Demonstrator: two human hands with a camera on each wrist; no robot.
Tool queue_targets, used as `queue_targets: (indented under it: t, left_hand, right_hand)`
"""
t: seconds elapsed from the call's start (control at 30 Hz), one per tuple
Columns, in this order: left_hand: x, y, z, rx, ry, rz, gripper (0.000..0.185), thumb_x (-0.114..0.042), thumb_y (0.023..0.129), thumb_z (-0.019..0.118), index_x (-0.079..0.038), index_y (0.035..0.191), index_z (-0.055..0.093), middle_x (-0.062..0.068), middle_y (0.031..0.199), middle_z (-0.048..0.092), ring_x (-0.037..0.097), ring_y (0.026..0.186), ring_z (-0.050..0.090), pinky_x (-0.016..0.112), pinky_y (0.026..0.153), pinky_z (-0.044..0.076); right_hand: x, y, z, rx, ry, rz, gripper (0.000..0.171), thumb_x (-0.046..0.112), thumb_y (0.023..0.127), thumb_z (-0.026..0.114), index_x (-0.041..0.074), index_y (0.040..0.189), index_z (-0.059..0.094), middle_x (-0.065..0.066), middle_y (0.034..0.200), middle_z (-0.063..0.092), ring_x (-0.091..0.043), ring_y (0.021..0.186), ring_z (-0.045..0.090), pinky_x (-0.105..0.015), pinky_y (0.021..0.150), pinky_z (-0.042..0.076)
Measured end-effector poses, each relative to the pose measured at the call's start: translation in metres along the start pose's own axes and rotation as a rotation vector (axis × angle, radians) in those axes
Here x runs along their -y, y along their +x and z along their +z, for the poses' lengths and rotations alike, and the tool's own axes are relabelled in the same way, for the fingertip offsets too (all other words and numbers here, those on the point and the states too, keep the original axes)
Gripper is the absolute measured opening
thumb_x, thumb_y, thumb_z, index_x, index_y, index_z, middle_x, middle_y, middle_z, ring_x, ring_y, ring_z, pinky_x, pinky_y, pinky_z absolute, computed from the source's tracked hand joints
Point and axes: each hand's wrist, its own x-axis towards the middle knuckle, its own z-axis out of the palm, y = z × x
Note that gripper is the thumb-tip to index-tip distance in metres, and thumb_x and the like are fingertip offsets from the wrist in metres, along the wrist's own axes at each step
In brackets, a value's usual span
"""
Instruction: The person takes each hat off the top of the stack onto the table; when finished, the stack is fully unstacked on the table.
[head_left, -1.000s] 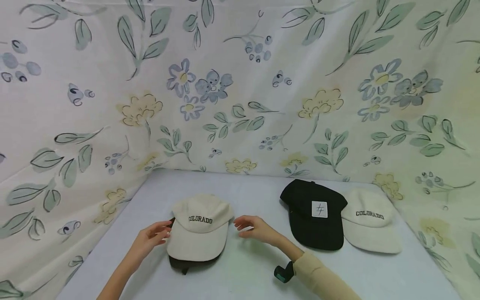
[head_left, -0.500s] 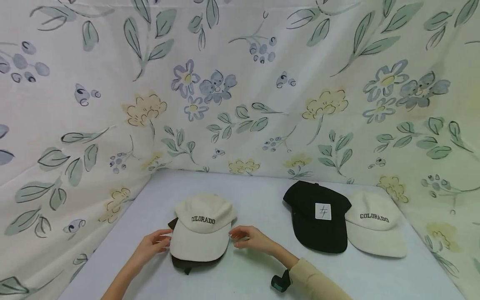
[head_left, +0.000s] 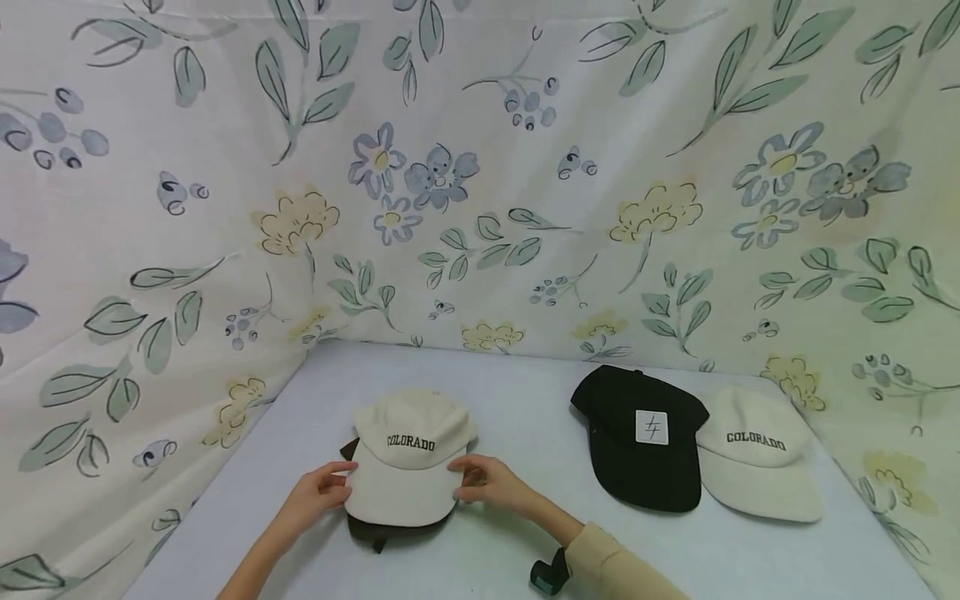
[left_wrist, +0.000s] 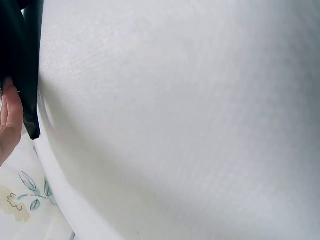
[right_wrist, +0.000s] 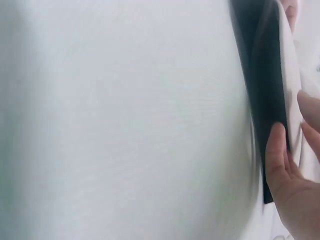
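A cream cap (head_left: 408, 467) lettered COLORADO lies stacked on a dark brown cap (head_left: 390, 532) at the front middle of the pale table (head_left: 510, 400). My left hand (head_left: 321, 493) holds the left edge of the cream brim, thumb on top. My right hand (head_left: 486, 483) pinches the right edge. In the right wrist view the thumb (right_wrist: 277, 150) lies on the dark cap (right_wrist: 262, 75), with the cream brim (right_wrist: 291, 75) behind it. In the left wrist view a finger (left_wrist: 10, 120) touches the dark cap's edge (left_wrist: 22, 60).
A black cap (head_left: 641, 446) with a white patch lies to the right, overlapping a second cream COLORADO cap (head_left: 761, 467). Flowered cloth (head_left: 480, 183) walls the table at the back and both sides. A dark wrist camera (head_left: 547, 575) sits below my beige sleeve (head_left: 611, 567).
Both hands have closed in from the sides and now hold the cream cap's brim. The view has shifted slightly left and up.
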Motion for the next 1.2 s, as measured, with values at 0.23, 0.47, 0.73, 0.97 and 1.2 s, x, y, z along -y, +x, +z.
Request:
queue_targets:
  t: [0.23,0.47,0.73,0.97,1.2]
  left_hand:
    - [-0.01,0.0,0.003,-0.095,0.085,-0.024,0.04,-0.003,0.081,0.064,0.006,0.119,0.053,0.018,0.099,0.06,0.02,0.085,0.059,0.024,0.069,0.048]
    - [-0.024,0.001,0.006,-0.131,0.143,0.007,0.04,-0.004,0.082,0.064,0.002,0.119,0.054,0.015,0.1,0.059,0.02,0.086,0.058,0.024,0.068,0.047]
    - [-0.043,0.003,0.008,-0.154,0.166,0.084,0.038,-0.004,0.082,0.063,0.002,0.119,0.055,0.014,0.097,0.059,0.021,0.087,0.057,0.024,0.068,0.047]
    - [-0.049,0.009,0.016,-0.179,0.15,0.247,0.036,-0.006,0.081,0.065,0.001,0.115,0.058,0.013,0.092,0.06,0.016,0.08,0.058,0.023,0.062,0.047]
    - [-0.065,0.026,0.033,-0.15,0.112,0.22,0.038,-0.003,0.082,0.063,0.0,0.119,0.056,0.018,0.099,0.059,0.024,0.086,0.059,0.026,0.067,0.048]
  right_hand:
    - [0.003,0.0,0.004,-0.11,-0.023,0.013,0.04,0.007,0.078,0.069,0.006,0.116,0.056,-0.009,0.109,0.054,-0.02,0.089,0.057,-0.024,0.069,0.046]
    - [0.007,0.001,-0.005,-0.125,-0.009,-0.026,0.044,0.003,0.078,0.069,0.005,0.119,0.055,-0.011,0.115,0.05,-0.019,0.091,0.057,-0.024,0.071,0.049]
    - [0.023,0.0,-0.021,-0.153,-0.016,-0.053,0.047,0.0,0.077,0.068,0.002,0.121,0.053,-0.014,0.118,0.05,-0.024,0.094,0.057,-0.025,0.075,0.049]
    - [0.057,-0.014,-0.034,-0.193,-0.014,-0.067,0.044,-0.008,0.078,0.064,-0.007,0.119,0.051,-0.022,0.112,0.05,-0.032,0.094,0.054,-0.027,0.074,0.049]
    - [0.055,-0.024,-0.054,-0.256,0.009,-0.041,0.045,-0.009,0.077,0.064,-0.006,0.12,0.051,-0.022,0.113,0.05,-0.032,0.094,0.054,-0.027,0.073,0.049]
